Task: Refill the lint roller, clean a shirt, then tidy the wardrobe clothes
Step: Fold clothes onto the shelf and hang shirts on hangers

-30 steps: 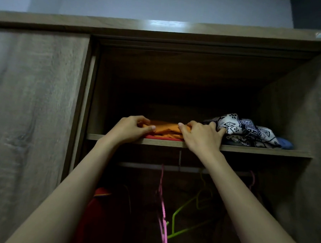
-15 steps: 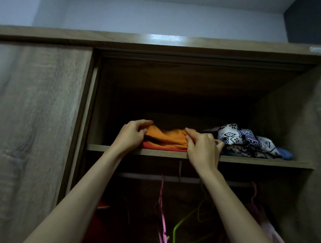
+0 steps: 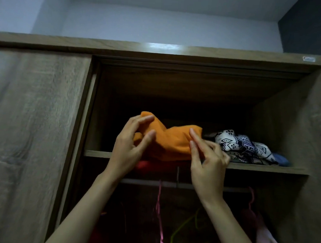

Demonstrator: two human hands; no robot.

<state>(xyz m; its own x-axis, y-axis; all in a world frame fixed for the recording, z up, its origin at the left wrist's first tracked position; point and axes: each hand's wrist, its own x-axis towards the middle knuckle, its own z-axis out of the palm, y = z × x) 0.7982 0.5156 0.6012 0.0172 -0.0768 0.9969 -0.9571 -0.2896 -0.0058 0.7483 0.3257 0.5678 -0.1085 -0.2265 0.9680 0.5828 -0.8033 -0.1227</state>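
An orange folded garment (image 3: 171, 142) is lifted off the upper wardrobe shelf (image 3: 265, 168), raised at both ends and sagging in the middle. My left hand (image 3: 128, 149) grips its left end between fingers and thumb. My right hand (image 3: 207, 161) pinches its right edge with the fingertips. A red garment (image 3: 144, 165) lies under it and hangs slightly over the shelf's front edge. Right of my hands sits a black-and-white patterned garment (image 3: 242, 146), with a blue one (image 3: 282, 159) at the far right.
The wardrobe's sliding door (image 3: 34, 133) covers the left half. Below the shelf runs a hanging rail (image 3: 199, 187) with pink hangers (image 3: 159, 205), a green hanger (image 3: 183, 230) and a pale pink garment (image 3: 266, 242). The shelf space above the clothes is dark.
Both hands have pulled the orange garment up and toward me off the stack; it was lying flat a second ago. The red garment beneath now shows at the shelf edge.
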